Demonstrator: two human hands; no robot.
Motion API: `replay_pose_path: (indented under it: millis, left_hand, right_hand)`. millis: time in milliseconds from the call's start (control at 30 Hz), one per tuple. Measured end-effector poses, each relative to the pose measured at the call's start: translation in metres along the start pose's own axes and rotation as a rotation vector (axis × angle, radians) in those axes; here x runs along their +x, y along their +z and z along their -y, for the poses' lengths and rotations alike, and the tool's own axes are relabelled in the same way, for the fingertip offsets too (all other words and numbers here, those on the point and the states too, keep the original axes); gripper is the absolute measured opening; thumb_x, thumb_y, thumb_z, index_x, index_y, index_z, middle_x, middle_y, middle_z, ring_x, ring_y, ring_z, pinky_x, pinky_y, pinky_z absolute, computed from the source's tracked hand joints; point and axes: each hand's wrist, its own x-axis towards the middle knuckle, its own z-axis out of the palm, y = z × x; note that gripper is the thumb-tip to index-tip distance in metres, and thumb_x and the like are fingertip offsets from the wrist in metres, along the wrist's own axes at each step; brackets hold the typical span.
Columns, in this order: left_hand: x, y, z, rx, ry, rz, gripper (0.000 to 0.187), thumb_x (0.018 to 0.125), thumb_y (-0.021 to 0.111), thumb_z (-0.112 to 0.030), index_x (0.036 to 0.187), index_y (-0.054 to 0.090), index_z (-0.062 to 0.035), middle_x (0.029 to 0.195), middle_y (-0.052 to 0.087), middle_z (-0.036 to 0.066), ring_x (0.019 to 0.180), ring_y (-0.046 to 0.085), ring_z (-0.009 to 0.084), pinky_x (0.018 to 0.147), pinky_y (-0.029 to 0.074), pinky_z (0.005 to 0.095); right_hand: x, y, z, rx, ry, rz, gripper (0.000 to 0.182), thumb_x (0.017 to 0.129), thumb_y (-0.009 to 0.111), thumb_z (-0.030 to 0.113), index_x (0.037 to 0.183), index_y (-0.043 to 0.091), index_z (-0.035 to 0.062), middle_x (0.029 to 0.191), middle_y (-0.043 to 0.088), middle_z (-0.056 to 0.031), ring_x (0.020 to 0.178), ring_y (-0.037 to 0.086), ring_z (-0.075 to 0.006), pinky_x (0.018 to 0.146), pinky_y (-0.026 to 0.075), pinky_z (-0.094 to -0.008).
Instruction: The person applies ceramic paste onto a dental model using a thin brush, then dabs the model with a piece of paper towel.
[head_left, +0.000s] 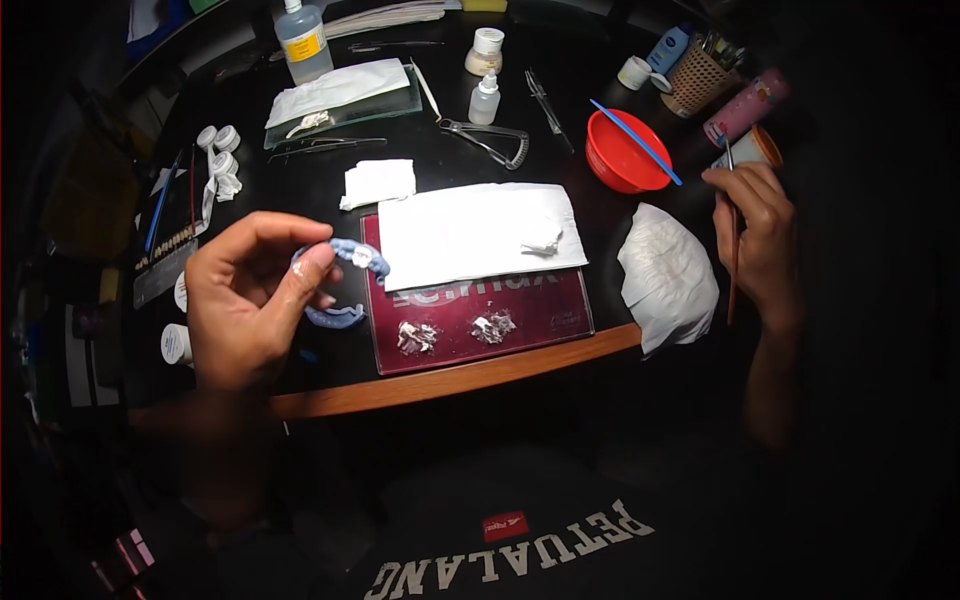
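Note:
Between the thumb and fingers of my left hand [255, 290] is a curved blue dental model [348, 250] with a white patch on it. My right hand [760, 225] is closed around a thin brush [735, 240], held upright above the table's right side. A second blue piece [335, 317] lies under my left fingers, partly hidden. In the middle, a folded white tissue [450, 235] covers the top of a dark red slab [480, 350]. Two smeared whitish heaps, one on the left [417, 337] and one on the right [493, 325], sit on the slab.
A red bowl [618, 165] with a blue stick [640, 143] across it stands back right, behind a crumpled tissue [670, 275]. Small bottles [484, 100], a metal caliper [495, 135] and a glass slab [400, 103] are farther back. White jars [176, 344] are on the left.

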Motion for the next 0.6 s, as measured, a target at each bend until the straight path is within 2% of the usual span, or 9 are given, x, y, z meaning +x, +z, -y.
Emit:
replay_pose_path:
  millis: [100, 200, 333, 433, 467, 567, 600]
  left_hand:
    - [0.036, 0.007, 0.002, 0.034, 0.01, 0.18, 0.01, 0.094, 0.071, -0.003, 0.102, 0.07, 0.0037, 0.086, 0.072, 0.006, 0.076, 0.068, 0.0087, 0.066, 0.055, 0.0216]
    - [0.063, 0.012, 0.013, 0.05, 0.009, 0.262, 0.01, 0.093, 0.072, -0.004, 0.1, 0.072, 0.0028, 0.087, 0.074, 0.006, 0.078, 0.069, 0.0081, 0.068, 0.056, 0.022]
    - [0.066, 0.014, 0.025, 0.05, 0.039, 0.326, 0.01, 0.092, 0.073, -0.004, 0.099, 0.072, 0.0025, 0.085, 0.073, 0.007, 0.074, 0.069, 0.0093, 0.064, 0.055, 0.0233]
    - [0.061, 0.006, 0.027, 0.128, 0.036, 0.391, 0.009, 0.089, 0.074, -0.002, 0.096, 0.073, 0.0034, 0.082, 0.073, 0.007, 0.067, 0.068, 0.0083, 0.061, 0.054, 0.021]
    - [0.059, 0.004, 0.027, 0.127, 0.039, 0.402, 0.008, 0.089, 0.074, -0.001, 0.095, 0.073, 0.0034, 0.081, 0.073, 0.007, 0.067, 0.068, 0.0085, 0.061, 0.054, 0.0209]
    - [0.057, -0.004, 0.025, 0.108, 0.047, 0.407, 0.008, 0.087, 0.074, 0.001, 0.095, 0.074, 0.0034, 0.079, 0.073, 0.008, 0.066, 0.07, 0.0093, 0.059, 0.054, 0.0211]
    - [0.057, -0.005, 0.025, 0.105, 0.058, 0.405, 0.008, 0.087, 0.074, 0.0, 0.094, 0.074, 0.0033, 0.079, 0.073, 0.008, 0.066, 0.07, 0.0094, 0.058, 0.054, 0.0212]
  right_hand:
    - [0.033, 0.022, -0.029, 0.009, -0.073, 0.059, 0.028, 0.079, 0.062, -0.01, 0.105, 0.068, -0.0022, 0.097, 0.069, -0.0156, 0.098, 0.065, -0.0347, 0.083, 0.054, -0.0438]
    - [0.054, 0.059, -0.061, -0.005, -0.133, 0.116, 0.025, 0.083, 0.063, -0.002, 0.107, 0.069, 0.001, 0.099, 0.069, -0.0136, 0.101, 0.066, -0.0334, 0.086, 0.054, -0.0447]
    - [0.063, 0.079, -0.061, -0.014, -0.124, 0.184, 0.028, 0.087, 0.064, 0.005, 0.114, 0.07, 0.0043, 0.101, 0.07, -0.0127, 0.101, 0.067, -0.0333, 0.088, 0.055, -0.0456]
    - [0.065, 0.078, -0.048, 0.016, -0.092, 0.207, 0.034, 0.087, 0.065, 0.005, 0.12, 0.07, 0.0059, 0.104, 0.071, -0.0123, 0.105, 0.067, -0.033, 0.091, 0.055, -0.0454]
    - [0.067, 0.077, -0.049, -0.019, -0.051, 0.293, 0.041, 0.085, 0.066, 0.003, 0.126, 0.068, 0.0063, 0.112, 0.071, -0.0137, 0.11, 0.066, -0.0336, 0.095, 0.054, -0.0451]
    - [0.066, 0.079, -0.048, -0.045, -0.087, 0.311, 0.05, 0.082, 0.07, 0.003, 0.131, 0.065, 0.0068, 0.119, 0.069, -0.0155, 0.115, 0.065, -0.0347, 0.098, 0.053, -0.0448]
    - [0.065, 0.079, -0.047, -0.057, -0.08, 0.349, 0.058, 0.081, 0.071, 0.001, 0.137, 0.061, 0.0084, 0.127, 0.067, -0.0169, 0.119, 0.063, -0.0354, 0.101, 0.053, -0.0447]
